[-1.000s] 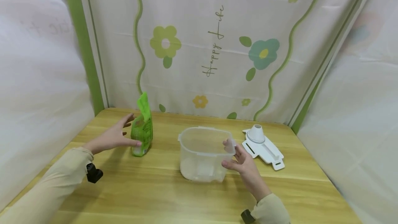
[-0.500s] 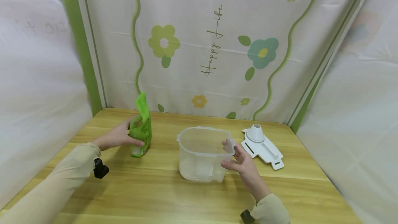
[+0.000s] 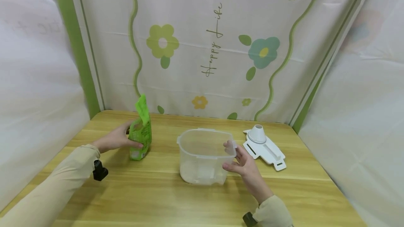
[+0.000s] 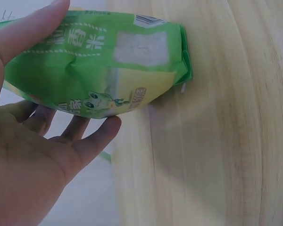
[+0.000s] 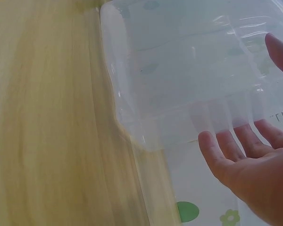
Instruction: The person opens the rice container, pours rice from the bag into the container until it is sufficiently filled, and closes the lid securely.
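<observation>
In the head view, a green bag of rice stands upright on the table, its top twisted up. My left hand holds it from the left. The left wrist view shows the thumb across one face of the rice bag and the fingers at the opposite side. A clear plastic container without a lid rests at mid-table. My right hand grips its right end, thumb at the near side and fingers behind. Those fingertips touch the container wall in the right wrist view.
A white plastic lid-like piece with a cone-shaped spout lies right of the container. The wooden table is closed in by a flower-printed curtain behind and white cloth on both sides.
My left hand has moved right onto the rice bag and its fingers have closed round it. The right hand stays at the container. The head view has shifted slightly.
</observation>
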A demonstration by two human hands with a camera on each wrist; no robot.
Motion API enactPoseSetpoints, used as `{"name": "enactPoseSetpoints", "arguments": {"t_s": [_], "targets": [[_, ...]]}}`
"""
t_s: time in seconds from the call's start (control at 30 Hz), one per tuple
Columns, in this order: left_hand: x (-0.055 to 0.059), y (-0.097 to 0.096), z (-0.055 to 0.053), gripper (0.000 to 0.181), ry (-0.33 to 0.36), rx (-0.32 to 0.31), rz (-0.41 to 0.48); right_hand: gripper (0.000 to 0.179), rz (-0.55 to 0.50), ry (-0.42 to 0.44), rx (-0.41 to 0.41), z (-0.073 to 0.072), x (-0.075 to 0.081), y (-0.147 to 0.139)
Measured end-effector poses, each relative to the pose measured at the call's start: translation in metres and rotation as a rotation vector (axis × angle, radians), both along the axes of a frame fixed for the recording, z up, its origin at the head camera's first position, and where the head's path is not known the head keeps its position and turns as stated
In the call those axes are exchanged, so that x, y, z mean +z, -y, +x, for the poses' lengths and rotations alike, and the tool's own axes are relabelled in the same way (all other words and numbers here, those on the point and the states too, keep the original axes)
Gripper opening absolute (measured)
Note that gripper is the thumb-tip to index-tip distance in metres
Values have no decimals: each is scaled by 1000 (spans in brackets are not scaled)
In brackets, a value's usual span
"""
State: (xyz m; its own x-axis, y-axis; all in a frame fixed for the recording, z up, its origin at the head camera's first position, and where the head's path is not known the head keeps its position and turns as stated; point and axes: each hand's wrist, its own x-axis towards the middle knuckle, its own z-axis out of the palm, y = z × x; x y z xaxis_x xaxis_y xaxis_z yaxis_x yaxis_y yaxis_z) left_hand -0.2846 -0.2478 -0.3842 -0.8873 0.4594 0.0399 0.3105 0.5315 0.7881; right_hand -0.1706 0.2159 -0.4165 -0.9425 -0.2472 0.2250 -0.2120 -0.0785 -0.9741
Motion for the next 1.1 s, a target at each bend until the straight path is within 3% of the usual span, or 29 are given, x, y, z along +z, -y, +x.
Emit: {"name": "enactPoseSetpoints", "arguments": {"t_s": [0.57, 0.8, 1.1], "targets": [[-3, 5, 0, 92, -10, -3, 9, 77, 3, -3, -4, 1, 0, 2], [-7, 6, -3, 95, -11, 37, -2, 75, 12, -1, -5, 1, 0, 2], [-7, 6, -5, 94, 1, 34, 42, 76, 2, -1, -4, 0, 0, 2]]}}
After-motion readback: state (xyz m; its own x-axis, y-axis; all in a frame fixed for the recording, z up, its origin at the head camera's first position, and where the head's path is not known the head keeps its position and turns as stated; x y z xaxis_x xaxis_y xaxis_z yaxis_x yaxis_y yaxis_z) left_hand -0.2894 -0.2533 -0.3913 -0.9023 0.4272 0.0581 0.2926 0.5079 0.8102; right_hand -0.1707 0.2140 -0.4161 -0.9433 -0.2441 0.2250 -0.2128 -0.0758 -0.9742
